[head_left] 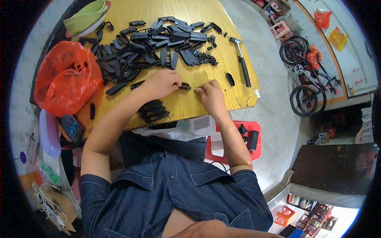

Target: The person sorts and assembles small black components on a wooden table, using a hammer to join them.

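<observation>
My left hand (162, 84) is closed near the table's front edge, its fingers on a short black plastic piece (185, 86) whose end sticks out to the right. My right hand (211, 96) faces it, thumb and fingertips pinched together around something thin and too small to name. A small gap separates the pinch from the black piece. Behind my hands lies a wide heap of black plastic pieces (158, 41), long and rounded. A neat row of similar black pieces (154, 111) rests by the front edge, below my left wrist.
A hammer (241, 61) and one loose black part (230, 79) lie at the right of the yellow table (190, 109). On the left are a red plastic bag (67, 79) and a green bowl (85, 18). A red stool (254, 148) holds dark cables; bicycles (307, 75) stand farther right.
</observation>
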`<state>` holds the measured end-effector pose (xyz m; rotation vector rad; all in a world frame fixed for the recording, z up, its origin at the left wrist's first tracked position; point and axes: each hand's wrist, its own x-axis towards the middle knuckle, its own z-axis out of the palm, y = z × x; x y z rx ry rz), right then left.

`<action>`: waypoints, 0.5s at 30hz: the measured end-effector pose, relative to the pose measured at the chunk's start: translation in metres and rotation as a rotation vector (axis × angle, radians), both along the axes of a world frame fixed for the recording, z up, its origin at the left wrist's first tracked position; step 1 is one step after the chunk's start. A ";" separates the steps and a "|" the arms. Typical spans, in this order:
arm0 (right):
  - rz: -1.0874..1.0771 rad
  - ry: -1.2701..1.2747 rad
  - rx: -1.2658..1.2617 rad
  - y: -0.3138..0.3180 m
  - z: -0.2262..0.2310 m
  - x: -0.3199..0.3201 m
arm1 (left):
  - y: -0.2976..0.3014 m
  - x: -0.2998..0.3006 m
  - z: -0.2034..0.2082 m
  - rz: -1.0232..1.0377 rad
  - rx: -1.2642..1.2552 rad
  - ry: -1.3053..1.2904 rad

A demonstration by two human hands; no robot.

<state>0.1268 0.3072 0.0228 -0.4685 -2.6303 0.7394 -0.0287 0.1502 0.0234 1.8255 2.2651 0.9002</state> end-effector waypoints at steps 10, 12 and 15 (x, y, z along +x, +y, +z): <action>0.160 0.144 0.085 0.002 0.000 -0.007 | -0.008 0.010 0.005 0.154 -0.056 -0.238; 0.345 0.330 0.046 -0.003 0.010 -0.017 | -0.008 0.010 0.005 0.162 -0.061 -0.248; 0.448 0.219 0.154 -0.001 0.000 -0.028 | -0.007 0.010 0.005 0.160 -0.054 -0.235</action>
